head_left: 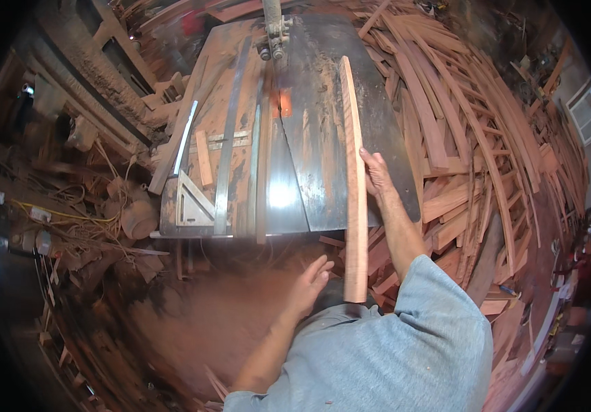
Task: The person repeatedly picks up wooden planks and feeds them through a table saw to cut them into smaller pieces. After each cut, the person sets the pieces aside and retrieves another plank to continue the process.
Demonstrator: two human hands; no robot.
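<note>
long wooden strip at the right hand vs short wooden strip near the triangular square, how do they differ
The long wooden strip is far longer and looks thicker than the short wooden strip. The right hand holds the long one, while no hand touches the short one. The long one extends past the near edge of the metal worktable; the short one lies within it. Both are narrow, brownish wood.

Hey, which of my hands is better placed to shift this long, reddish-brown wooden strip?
Probably your right hand: it holds the long, reddish-brown wooden strip from its right side, while your left hand is empty and apart from it.
</note>
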